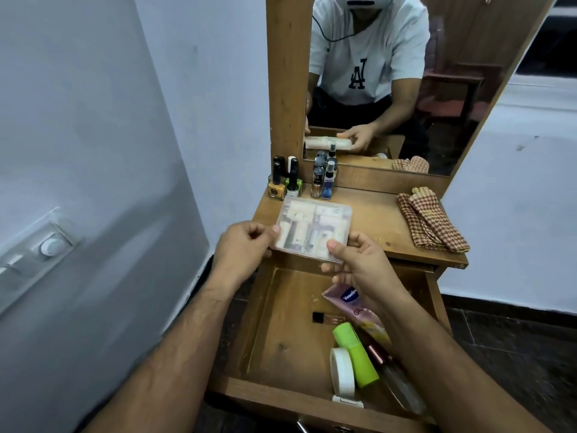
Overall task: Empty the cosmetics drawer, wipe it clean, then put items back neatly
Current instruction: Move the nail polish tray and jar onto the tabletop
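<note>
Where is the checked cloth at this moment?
In the head view, the checked cloth lies folded on the right side of the dressing table top, below the mirror and to the right of the clear pouch that both hands hold.

Frosted, matt plastic pouch (pixel 313 230); worn, scuffed wooden drawer (pixel 281 332); coarse woven checked cloth (pixel 432 221); glossy nail-polish bottles (pixel 284 182).

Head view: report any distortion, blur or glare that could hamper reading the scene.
Head view: wide-angle bending tilts the mirror frame and curves the wall; the pouch gripped by both hands, left and right, is frosted, so its contents read hazy; the drawer is evenly lit, without harsh glare; frame edges look soft.
</note>
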Action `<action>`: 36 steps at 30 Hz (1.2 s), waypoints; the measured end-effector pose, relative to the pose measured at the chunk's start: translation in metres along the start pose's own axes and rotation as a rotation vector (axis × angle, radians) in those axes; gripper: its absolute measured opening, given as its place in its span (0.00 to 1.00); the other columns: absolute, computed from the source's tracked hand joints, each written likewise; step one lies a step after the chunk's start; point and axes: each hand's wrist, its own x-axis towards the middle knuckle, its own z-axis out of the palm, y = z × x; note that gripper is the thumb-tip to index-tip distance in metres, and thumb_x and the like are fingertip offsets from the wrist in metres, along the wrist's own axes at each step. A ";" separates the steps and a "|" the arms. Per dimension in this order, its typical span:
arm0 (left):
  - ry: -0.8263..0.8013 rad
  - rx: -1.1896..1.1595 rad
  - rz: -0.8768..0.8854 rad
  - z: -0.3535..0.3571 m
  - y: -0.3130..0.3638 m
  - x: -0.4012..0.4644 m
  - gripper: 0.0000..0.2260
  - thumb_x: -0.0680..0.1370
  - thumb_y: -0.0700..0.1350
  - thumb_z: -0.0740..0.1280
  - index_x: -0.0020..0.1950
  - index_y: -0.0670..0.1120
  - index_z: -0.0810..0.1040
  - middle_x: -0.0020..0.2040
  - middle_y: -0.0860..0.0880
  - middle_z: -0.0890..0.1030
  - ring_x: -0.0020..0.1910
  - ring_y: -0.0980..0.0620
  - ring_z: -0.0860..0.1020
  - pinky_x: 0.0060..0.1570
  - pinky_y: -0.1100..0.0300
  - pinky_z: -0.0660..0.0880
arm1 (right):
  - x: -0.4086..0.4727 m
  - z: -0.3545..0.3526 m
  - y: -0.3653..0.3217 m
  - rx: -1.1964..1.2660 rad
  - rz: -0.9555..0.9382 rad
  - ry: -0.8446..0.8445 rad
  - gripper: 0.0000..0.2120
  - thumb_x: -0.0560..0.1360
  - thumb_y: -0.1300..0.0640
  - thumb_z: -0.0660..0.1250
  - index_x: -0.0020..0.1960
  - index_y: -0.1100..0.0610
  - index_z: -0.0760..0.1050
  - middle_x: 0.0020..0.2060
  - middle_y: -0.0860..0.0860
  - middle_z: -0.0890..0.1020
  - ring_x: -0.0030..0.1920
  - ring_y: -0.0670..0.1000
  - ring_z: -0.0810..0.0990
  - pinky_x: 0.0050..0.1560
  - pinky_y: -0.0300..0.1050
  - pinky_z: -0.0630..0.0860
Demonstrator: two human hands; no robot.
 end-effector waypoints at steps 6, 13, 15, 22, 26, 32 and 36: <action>0.047 -0.031 -0.047 0.005 -0.006 0.011 0.08 0.72 0.52 0.77 0.47 0.52 0.84 0.43 0.53 0.85 0.45 0.51 0.83 0.48 0.46 0.82 | 0.020 0.013 -0.010 -0.100 0.009 0.055 0.16 0.78 0.56 0.69 0.63 0.57 0.69 0.51 0.57 0.85 0.32 0.50 0.79 0.23 0.37 0.70; 0.110 -0.147 -0.112 0.001 -0.009 0.014 0.12 0.71 0.50 0.78 0.50 0.46 0.84 0.44 0.49 0.85 0.39 0.52 0.84 0.47 0.48 0.83 | 0.021 0.011 -0.025 -0.411 0.008 -0.110 0.21 0.74 0.57 0.75 0.63 0.53 0.71 0.44 0.53 0.84 0.30 0.44 0.75 0.25 0.36 0.71; 0.123 -0.160 -0.120 -0.001 -0.010 0.014 0.13 0.70 0.50 0.78 0.50 0.46 0.84 0.42 0.49 0.85 0.39 0.51 0.84 0.48 0.48 0.83 | 0.021 0.010 -0.027 -0.494 -0.002 -0.153 0.26 0.72 0.61 0.76 0.66 0.51 0.71 0.44 0.53 0.84 0.29 0.43 0.76 0.26 0.37 0.71; 0.150 -0.156 -0.105 -0.005 -0.010 0.013 0.10 0.71 0.48 0.78 0.48 0.47 0.83 0.41 0.49 0.84 0.38 0.52 0.82 0.48 0.49 0.83 | 0.022 0.017 -0.015 -0.737 -0.154 0.007 0.26 0.76 0.59 0.71 0.73 0.51 0.69 0.38 0.56 0.82 0.30 0.44 0.77 0.30 0.37 0.73; 0.148 -0.139 -0.104 -0.005 -0.010 0.013 0.09 0.71 0.48 0.78 0.48 0.48 0.83 0.42 0.50 0.84 0.39 0.52 0.83 0.47 0.51 0.83 | 0.025 0.017 -0.011 -0.771 -0.195 0.055 0.26 0.77 0.58 0.71 0.74 0.52 0.69 0.35 0.51 0.82 0.29 0.43 0.78 0.29 0.34 0.72; 0.158 -0.125 -0.108 -0.004 -0.009 0.015 0.11 0.73 0.48 0.77 0.52 0.46 0.83 0.44 0.48 0.84 0.37 0.53 0.81 0.45 0.54 0.82 | 0.025 0.020 -0.005 -0.841 -0.265 0.103 0.26 0.77 0.55 0.70 0.74 0.52 0.69 0.33 0.46 0.81 0.29 0.41 0.79 0.33 0.36 0.76; 0.166 -0.115 -0.105 -0.003 -0.009 0.015 0.12 0.73 0.48 0.76 0.54 0.46 0.83 0.45 0.48 0.84 0.37 0.53 0.81 0.46 0.52 0.82 | 0.026 0.020 -0.003 -0.863 -0.287 0.123 0.26 0.77 0.53 0.71 0.74 0.53 0.69 0.34 0.43 0.80 0.32 0.41 0.79 0.41 0.41 0.81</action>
